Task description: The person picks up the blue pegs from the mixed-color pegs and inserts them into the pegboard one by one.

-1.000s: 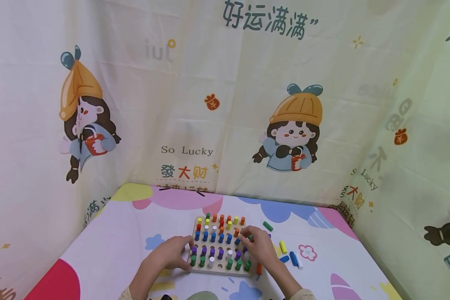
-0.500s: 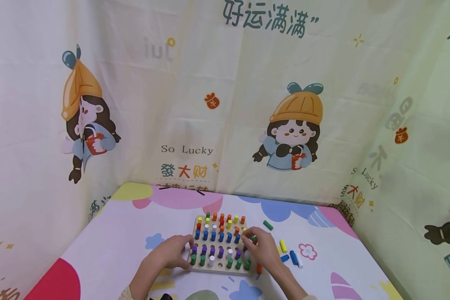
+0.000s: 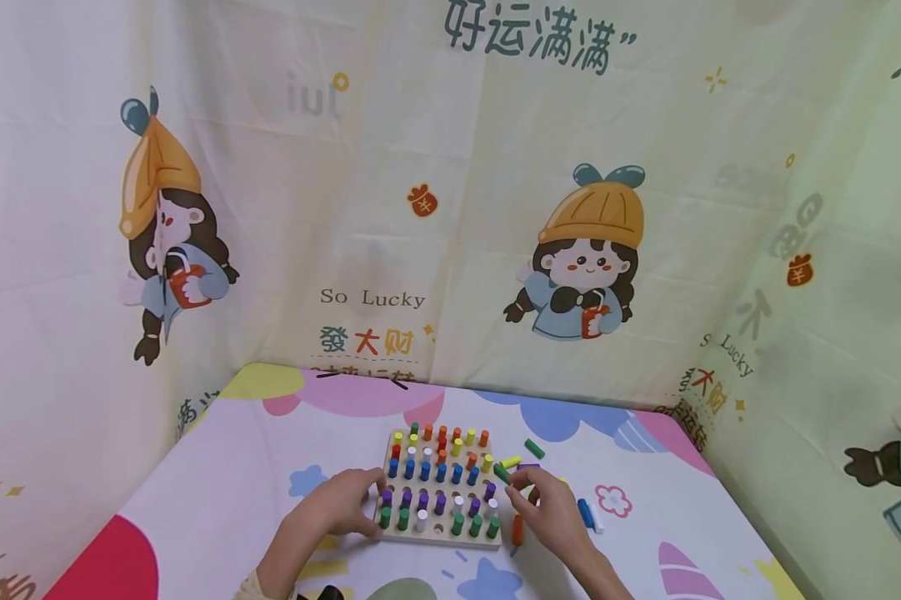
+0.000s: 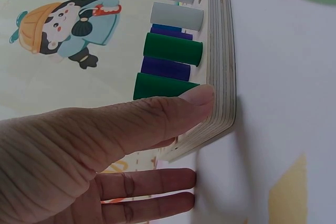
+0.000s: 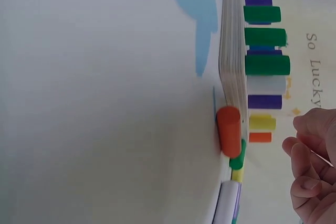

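Observation:
A wooden pegboard (image 3: 438,539) with rows of colored pegs lies on the table in the head view. My left hand (image 3: 342,504) rests against its left side, thumb on the front corner; in the left wrist view the thumb (image 4: 173,114) presses the board's edge beside a green peg (image 4: 165,85). Just right of the board is my right hand (image 3: 546,507), fingers loosely bent. A loose green peg (image 3: 502,473) lies by its fingertips. No peg shows between the fingers of the right hand (image 5: 315,166) in the right wrist view. A yellow peg (image 3: 488,463) stands near the board's right edge.
Loose pegs lie right of the board: an orange peg (image 3: 518,530), a yellow peg (image 3: 510,461), a farther green peg (image 3: 535,449), a blue peg (image 3: 586,513) and a white peg (image 3: 598,521). A printed cloth curtain (image 3: 480,250) rises behind the table.
My right hand has moved right and toward me, off the board. The yellow peg that was at its fingertips now stands free in the board. My left hand stays in place.

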The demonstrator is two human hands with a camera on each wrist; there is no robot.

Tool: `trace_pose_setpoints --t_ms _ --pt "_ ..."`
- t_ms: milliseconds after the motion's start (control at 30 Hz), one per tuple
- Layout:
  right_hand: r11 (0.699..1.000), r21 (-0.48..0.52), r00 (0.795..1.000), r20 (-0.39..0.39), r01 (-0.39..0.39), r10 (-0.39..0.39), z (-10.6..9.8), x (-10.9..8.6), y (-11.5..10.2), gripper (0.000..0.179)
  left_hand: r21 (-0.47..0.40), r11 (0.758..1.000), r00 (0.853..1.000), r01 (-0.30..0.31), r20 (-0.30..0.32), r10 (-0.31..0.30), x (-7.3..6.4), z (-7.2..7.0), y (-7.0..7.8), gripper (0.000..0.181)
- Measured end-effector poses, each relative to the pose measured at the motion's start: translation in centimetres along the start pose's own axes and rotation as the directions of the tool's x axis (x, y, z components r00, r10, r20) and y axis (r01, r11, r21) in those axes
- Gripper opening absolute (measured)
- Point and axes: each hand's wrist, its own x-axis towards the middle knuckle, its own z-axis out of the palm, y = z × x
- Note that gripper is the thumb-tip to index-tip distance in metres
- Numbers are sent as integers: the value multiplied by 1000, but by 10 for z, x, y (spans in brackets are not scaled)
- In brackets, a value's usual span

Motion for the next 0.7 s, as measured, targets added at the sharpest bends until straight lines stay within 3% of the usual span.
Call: trace_pose_setpoints --t_ms 700 --pt "989 -101 994 29 -106 110 -28 -13 37 22 -8 1000 1000 5 -1 -5 0 0 -2 44"
